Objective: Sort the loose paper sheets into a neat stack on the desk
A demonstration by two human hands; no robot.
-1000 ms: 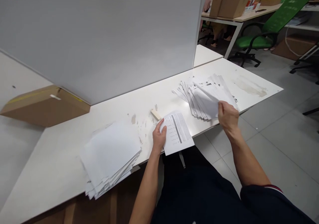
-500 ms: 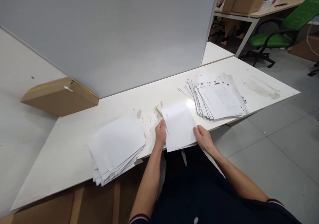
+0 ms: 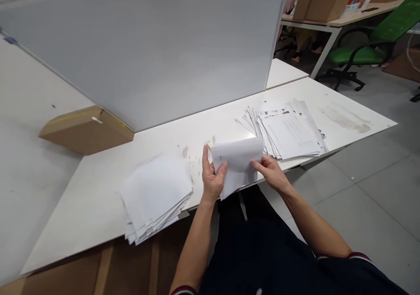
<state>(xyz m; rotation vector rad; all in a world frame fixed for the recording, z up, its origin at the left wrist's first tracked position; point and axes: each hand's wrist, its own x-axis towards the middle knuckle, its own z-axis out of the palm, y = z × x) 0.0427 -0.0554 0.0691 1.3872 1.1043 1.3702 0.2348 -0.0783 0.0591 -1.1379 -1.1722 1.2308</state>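
Between my hands is a white sheet of paper (image 3: 238, 155), bent so that its far part curves up near the table's front edge. My left hand (image 3: 212, 177) grips its left side, thumb on the face and fingers behind. On the right side, my right hand (image 3: 269, 171) pinches the sheet between thumb and fingers. A small pale yellowish piece (image 3: 210, 144) shows just behind the sheet's left corner; most of it is hidden. An uneven stack of white papers (image 3: 157, 188) lies to the left. Another loose stack of printed papers (image 3: 290, 131) lies to the right.
The white table (image 3: 98, 185) has brownish smears on its top. A large whiteboard panel (image 3: 183, 46) stands along its back, with a cardboard box (image 3: 88, 131) at the left. Beyond are a green chair (image 3: 357, 54), stacked boxes (image 3: 324, 2) on a desk, and part of a seated person.
The sheet has gone from lying fairly flat to bent, its far part curling up. My left hand has shifted up along its edge, thumb now over the face; my right thumb has moved inward.
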